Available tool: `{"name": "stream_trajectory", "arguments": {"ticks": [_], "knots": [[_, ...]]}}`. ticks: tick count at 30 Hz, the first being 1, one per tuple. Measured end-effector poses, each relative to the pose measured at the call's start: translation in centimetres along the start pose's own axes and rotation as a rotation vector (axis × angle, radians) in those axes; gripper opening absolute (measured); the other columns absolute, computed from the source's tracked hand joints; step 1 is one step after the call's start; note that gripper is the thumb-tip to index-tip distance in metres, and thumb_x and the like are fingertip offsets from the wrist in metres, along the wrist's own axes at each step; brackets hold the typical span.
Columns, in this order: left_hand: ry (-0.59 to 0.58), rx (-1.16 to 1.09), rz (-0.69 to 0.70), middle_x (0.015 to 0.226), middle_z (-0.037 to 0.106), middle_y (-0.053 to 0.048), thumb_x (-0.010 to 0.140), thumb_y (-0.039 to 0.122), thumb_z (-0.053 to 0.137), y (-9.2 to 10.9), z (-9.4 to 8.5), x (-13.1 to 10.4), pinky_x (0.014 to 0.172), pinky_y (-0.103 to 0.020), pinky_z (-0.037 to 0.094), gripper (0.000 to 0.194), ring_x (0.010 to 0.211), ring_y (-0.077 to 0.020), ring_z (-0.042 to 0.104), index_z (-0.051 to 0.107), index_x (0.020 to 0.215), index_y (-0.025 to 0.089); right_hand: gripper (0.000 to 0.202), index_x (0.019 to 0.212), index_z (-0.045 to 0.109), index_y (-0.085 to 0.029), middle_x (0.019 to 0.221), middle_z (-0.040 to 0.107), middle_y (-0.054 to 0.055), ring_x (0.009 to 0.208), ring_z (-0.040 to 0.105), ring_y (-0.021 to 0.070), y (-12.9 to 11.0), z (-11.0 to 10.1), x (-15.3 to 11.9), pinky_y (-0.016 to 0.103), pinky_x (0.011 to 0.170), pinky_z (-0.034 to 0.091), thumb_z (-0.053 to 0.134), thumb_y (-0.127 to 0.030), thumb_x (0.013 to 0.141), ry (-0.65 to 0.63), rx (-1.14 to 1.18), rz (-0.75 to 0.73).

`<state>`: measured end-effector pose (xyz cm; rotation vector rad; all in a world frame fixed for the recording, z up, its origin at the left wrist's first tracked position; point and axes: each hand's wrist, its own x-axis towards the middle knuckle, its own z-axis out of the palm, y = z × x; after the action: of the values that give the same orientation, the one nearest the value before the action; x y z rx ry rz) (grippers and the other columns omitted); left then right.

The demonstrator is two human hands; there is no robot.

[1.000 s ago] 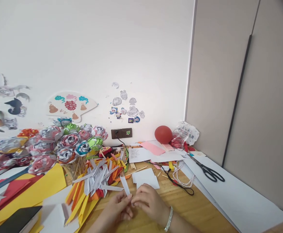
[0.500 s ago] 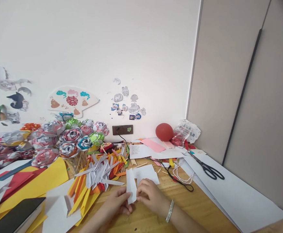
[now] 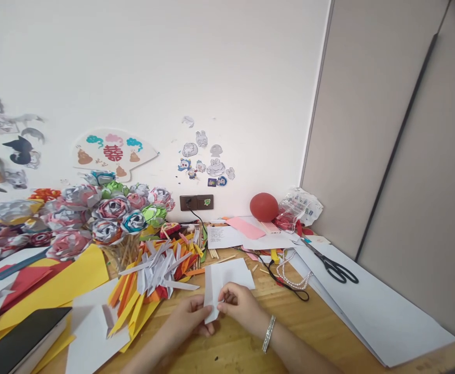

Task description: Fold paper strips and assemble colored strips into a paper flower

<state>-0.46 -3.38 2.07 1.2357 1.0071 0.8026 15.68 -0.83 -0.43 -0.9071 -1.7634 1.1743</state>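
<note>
A narrow strip of white paper (image 3: 211,296) stands between my two hands near the table's front. My left hand (image 3: 195,315) pinches its lower left edge, thumb on the front face. On the other side, the thumb and fingertips of my right hand (image 3: 237,305) close on its lower right edge. A bracelet (image 3: 268,333) circles my right wrist. Just behind the strip lies a white sheet (image 3: 235,271), partly covered by the strip and my right hand. Folded white paper strips (image 3: 161,270) lie heaped to the left, over orange and yellow ones (image 3: 128,306).
Paper flowers (image 3: 112,208) crowd the back left. A phone (image 3: 25,340) lies front left, by yellow paper (image 3: 83,275). Black scissors (image 3: 334,267) rest on large white sheets (image 3: 383,311) at the right. A red balloon (image 3: 264,207) and a black cord (image 3: 290,288) are behind.
The strip leans slightly differently and overlaps the sheet behind it more. My right fingers have shifted a little left along its edge. The view has tilted slightly.
</note>
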Motion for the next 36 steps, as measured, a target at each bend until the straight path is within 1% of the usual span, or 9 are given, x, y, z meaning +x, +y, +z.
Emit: {"name": "stream_trajectory", "arguments": {"ticks": [4, 9, 12, 15, 20, 26, 31, 36], "knots": [[-0.008, 0.066, 0.029, 0.055, 0.059, 0.002, 0.059, 0.043, 0.069, -0.6, -0.2, 0.3, 0.055, -0.024, 0.043, 0.034, 0.051, -0.0114, 0.055, 0.062, 0.074, 0.014, 0.010, 0.072, 0.054, -0.016, 0.057, 0.051, -0.005, 0.055, 0.049, 0.0094, 0.3, 0.3, 0.1, 0.020, 0.053, 0.038, 0.060, -0.014, 0.065, 0.051, -0.019, 0.011], [0.008, 0.066, 0.057, 0.053, 0.058, 0.003, 0.058, 0.039, 0.071, -1.0, 0.1, 0.6, 0.052, -0.023, 0.042, 0.032, 0.048, -0.0107, 0.054, 0.059, 0.071, 0.013, 0.010, 0.071, 0.054, -0.016, 0.054, 0.046, -0.006, 0.052, 0.044, 0.0084, 0.3, 0.3, 0.2, 0.019, 0.050, 0.035, 0.060, -0.013, 0.064, 0.091, -0.071, 0.018], [0.028, 0.074, 0.063, 0.050, 0.056, 0.005, 0.057, 0.037, 0.072, -0.9, 0.4, 0.6, 0.049, -0.022, 0.041, 0.032, 0.046, -0.0101, 0.052, 0.058, 0.073, 0.013, 0.010, 0.071, 0.055, -0.016, 0.056, 0.045, -0.006, 0.053, 0.042, 0.0084, 0.4, 0.3, 0.2, 0.019, 0.051, 0.035, 0.061, -0.013, 0.063, 0.085, -0.100, 0.004], [0.040, 0.078, 0.069, 0.051, 0.057, 0.005, 0.056, 0.035, 0.072, -0.8, 0.5, 0.6, 0.049, -0.023, 0.042, 0.031, 0.046, -0.0103, 0.053, 0.058, 0.072, 0.013, 0.010, 0.071, 0.056, -0.017, 0.056, 0.044, -0.006, 0.054, 0.042, 0.0085, 0.5, 0.3, 0.2, 0.019, 0.052, 0.035, 0.062, -0.014, 0.063, 0.076, -0.109, -0.001], [0.053, 0.073, 0.075, 0.052, 0.056, 0.006, 0.057, 0.034, 0.072, -0.9, 0.3, 0.6, 0.048, -0.022, 0.042, 0.029, 0.045, -0.0100, 0.053, 0.058, 0.072, 0.014, 0.008, 0.072, 0.057, -0.017, 0.059, 0.047, -0.005, 0.055, 0.043, 0.0087, 0.3, 0.1, 0.1, 0.019, 0.053, 0.036, 0.060, -0.017, 0.065, 0.063, -0.048, -0.002], [0.054, 0.092, 0.079, 0.048, 0.055, 0.005, 0.057, 0.038, 0.071, -1.4, -0.4, 0.8, 0.049, -0.024, 0.042, 0.031, 0.044, -0.0106, 0.052, 0.058, 0.072, 0.014, 0.014, 0.081, 0.058, -0.016, 0.067, 0.052, -0.002, 0.065, 0.050, 0.0107, 0.1, -0.6, 0.0, 0.023, 0.063, 0.041, 0.061, -0.025, 0.069, -0.086, 0.105, -0.050], [0.044, 0.113, 0.083, 0.049, 0.055, 0.006, 0.055, 0.039, 0.072, -1.0, -0.1, 0.6, 0.049, -0.024, 0.042, 0.034, 0.044, -0.0109, 0.053, 0.058, 0.073, 0.015, 0.013, 0.076, 0.060, -0.016, 0.064, 0.054, -0.002, 0.062, 0.051, 0.0106, 0.1, -0.6, 0.1, 0.023, 0.061, 0.041, 0.063, -0.024, 0.067, -0.047, 0.110, -0.006], [0.050, 0.113, 0.062, 0.051, 0.056, 0.005, 0.053, 0.039, 0.073, -0.4, 0.3, 0.3, 0.048, -0.024, 0.043, 0.036, 0.044, -0.0118, 0.055, 0.058, 0.075, 0.014, 0.011, 0.072, 0.061, -0.015, 0.061, 0.053, -0.003, 0.059, 0.050, 0.0099, -0.1, -0.4, 0.0, 0.022, 0.058, 0.040, 0.064, -0.020, 0.063, -0.011, 0.092, 0.039]]}}
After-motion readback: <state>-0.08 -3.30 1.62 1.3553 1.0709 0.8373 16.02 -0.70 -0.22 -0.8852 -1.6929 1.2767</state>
